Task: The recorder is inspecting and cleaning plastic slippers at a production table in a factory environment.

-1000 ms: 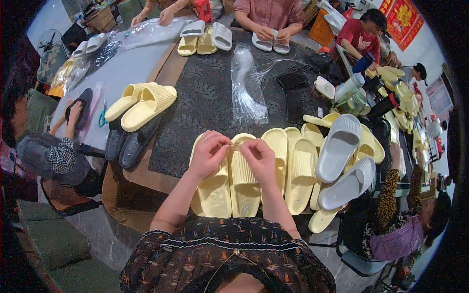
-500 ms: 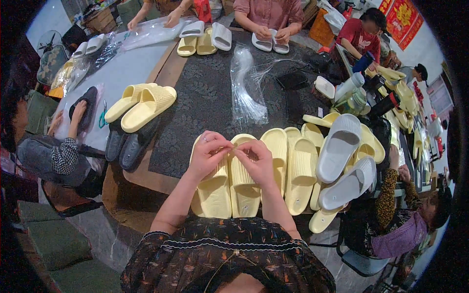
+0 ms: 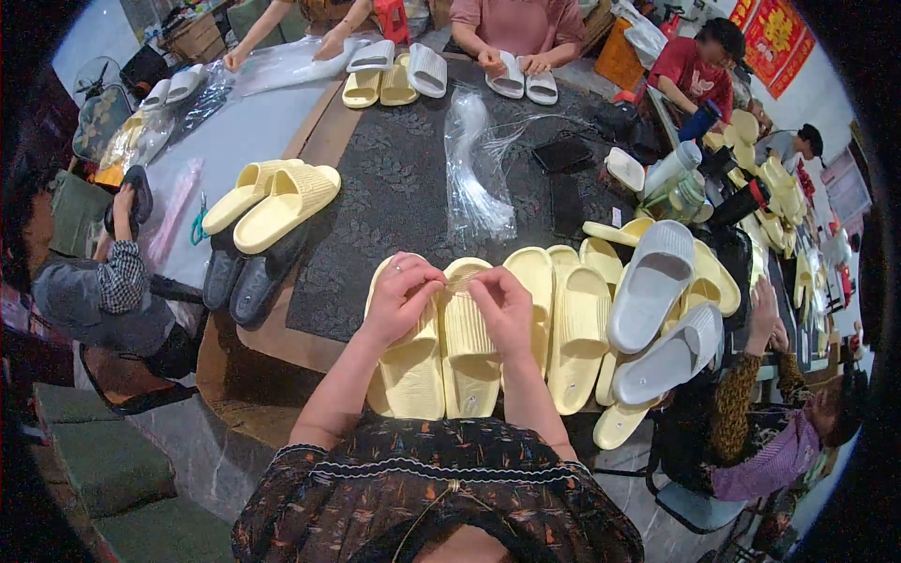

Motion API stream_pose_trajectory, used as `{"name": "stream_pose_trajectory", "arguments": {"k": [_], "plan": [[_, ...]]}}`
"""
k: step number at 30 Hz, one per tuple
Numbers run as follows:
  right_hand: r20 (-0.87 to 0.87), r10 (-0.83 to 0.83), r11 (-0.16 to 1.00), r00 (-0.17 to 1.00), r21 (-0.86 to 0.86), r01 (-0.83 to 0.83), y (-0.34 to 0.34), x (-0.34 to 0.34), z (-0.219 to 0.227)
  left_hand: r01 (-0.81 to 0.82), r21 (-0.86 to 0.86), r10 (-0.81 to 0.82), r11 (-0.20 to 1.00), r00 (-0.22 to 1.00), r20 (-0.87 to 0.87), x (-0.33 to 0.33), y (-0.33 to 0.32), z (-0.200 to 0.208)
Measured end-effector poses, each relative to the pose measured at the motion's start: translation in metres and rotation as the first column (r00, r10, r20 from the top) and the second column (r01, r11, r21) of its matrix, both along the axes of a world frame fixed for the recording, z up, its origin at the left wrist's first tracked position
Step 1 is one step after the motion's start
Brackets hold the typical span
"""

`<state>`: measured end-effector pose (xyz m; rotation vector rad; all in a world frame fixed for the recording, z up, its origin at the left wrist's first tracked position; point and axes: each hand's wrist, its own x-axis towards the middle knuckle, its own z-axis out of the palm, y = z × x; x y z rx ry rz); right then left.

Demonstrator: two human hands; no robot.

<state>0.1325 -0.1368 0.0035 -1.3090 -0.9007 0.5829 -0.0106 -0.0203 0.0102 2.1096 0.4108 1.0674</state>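
A pair of yellow ribbed slippers lies at the table's near edge, the left slipper (image 3: 406,387) beside the right slipper (image 3: 471,387). Over the left one's strap, my left hand (image 3: 402,302) has its thumb and forefinger pinched together. My right hand (image 3: 504,308) pinches in the same way above the other strap, its fingertips a short gap from the left ones. Whatever the fingertips hold is too thin to make out. Beyond them lies a clear bag of thin transparent strands (image 3: 481,178), several strands spilling out to its right.
More yellow slippers (image 3: 579,319) and grey slippers (image 3: 652,281) are heaped at my right. Another yellow pair (image 3: 286,208) rests on black slippers (image 3: 253,286) at left. Bottles (image 3: 674,169) and a white-lidded container (image 3: 624,169) stand at the right. Several people work around the table.
My fingertips have moved apart, the right hand shifting slightly right. At left, a co-worker has lifted a black slipper off the table. The person opposite has moved a hand on the white slippers.
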Motion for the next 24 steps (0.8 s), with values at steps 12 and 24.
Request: {"name": "stream_pose_trajectory", "arguments": {"k": [12, 24], "plan": [[-0.033, -0.014, 1.0, 0.999, -0.004, 0.014, 0.001, -0.002, 0.001, 0.003, -0.003, -0.003, 1.0, 1.0, -0.014, -0.001, 0.001, -0.003], [-0.09, -0.012, 1.0, 0.996, -0.022, 0.01, 0.002, -0.001, -0.002, 0.023, -0.018, -0.023, 1.0, 1.0, -0.009, -0.003, 0.003, -0.006]]}}
